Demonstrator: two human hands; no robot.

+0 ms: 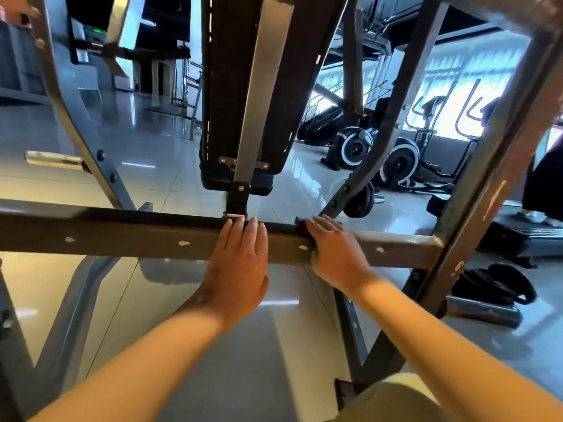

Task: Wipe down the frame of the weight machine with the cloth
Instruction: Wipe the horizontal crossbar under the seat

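Head, left hand [240, 263] flat, right hand [332, 251] gripping crossbar [122, 236]

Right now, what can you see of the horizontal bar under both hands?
The horizontal bar is a square, dark grey metal tube, level, with paint chips along its front. Its right end joins a slanted post. The left hand lies flat on it; the right hand curls over it, dark cloth peeking out.
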